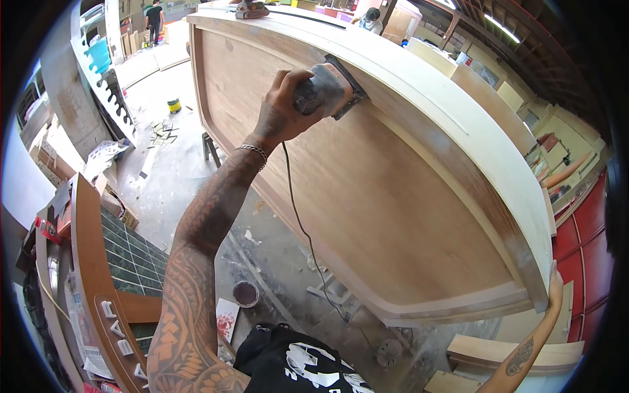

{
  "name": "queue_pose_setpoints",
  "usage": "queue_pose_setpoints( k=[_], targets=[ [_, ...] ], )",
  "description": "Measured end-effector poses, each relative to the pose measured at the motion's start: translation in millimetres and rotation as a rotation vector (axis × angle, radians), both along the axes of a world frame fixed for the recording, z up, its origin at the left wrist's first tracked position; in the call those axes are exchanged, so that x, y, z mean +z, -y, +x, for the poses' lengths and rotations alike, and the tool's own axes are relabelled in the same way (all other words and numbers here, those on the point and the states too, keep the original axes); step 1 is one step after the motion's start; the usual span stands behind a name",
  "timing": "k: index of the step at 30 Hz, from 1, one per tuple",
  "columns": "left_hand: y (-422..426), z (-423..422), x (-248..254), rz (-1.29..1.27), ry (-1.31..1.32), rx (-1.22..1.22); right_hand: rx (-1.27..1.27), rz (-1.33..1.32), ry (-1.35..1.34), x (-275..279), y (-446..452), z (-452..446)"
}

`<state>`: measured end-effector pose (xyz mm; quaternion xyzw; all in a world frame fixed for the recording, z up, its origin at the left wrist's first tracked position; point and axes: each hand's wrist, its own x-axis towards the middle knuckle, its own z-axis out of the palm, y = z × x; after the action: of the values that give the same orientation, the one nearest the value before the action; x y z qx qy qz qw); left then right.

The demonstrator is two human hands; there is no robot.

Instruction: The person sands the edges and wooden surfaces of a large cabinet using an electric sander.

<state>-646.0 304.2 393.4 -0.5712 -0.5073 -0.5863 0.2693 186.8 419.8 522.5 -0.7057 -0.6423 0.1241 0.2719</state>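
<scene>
My left hand [283, 110] is wrapped round a dusty power sander [327, 88], whose flat pad rests against the upper frame edge of a large wooden panel [393, 190]. A dark cord [296, 209] hangs from the sander down across the panel. At the far right, my right hand [555, 280] lies against the outer end of the panel's pale top edge [504, 157]; its fingers are stretched along the edge and partly hidden. The panel has a raised border around a recessed brown face.
Another tool [251, 10] lies on the panel's far top. A stand leg [211, 149] shows behind it. On the floor are a yellow tin [173, 105] and a round tub [246, 294]. An orange-brown frame [88, 262] stands at left. Two people are in the background.
</scene>
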Motion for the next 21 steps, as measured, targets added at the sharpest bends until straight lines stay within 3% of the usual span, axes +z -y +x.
queue_pose_setpoints(
  k=[10, 21],
  targets=[
    [-2.8, -12.4, 1.6, -0.020, 0.105, 0.011, 0.046, 0.040, -0.002, -1.7, -0.8, 2.4],
    [-1.0, -6.1, 8.0, -0.005, 0.053, 0.010, 0.006, 0.033, 0.050, -2.0, -2.4, 2.3]
  ],
)
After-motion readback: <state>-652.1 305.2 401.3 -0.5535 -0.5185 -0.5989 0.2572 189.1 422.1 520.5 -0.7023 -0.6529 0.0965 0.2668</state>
